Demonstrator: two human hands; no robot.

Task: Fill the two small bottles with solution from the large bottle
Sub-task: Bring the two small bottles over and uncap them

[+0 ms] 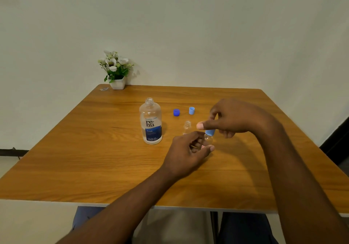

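The large clear bottle [151,122] with a blue "renu" label stands uncapped at the table's middle. Its dark blue cap [176,112] lies to its right, beside a light blue small cap [191,110]. One small clear bottle [187,127] stands open just behind my left hand. My left hand [188,153] grips the second small clear bottle [208,139] around its body, which is mostly hidden by the fingers. My right hand [226,119] pinches the light blue cap [209,132] sitting on top of that bottle.
A white pot of artificial flowers [117,73] stands at the wooden table's [94,158] far left corner against the wall. A small clear scrap [104,88] lies beside it. My legs show below the table's near edge.
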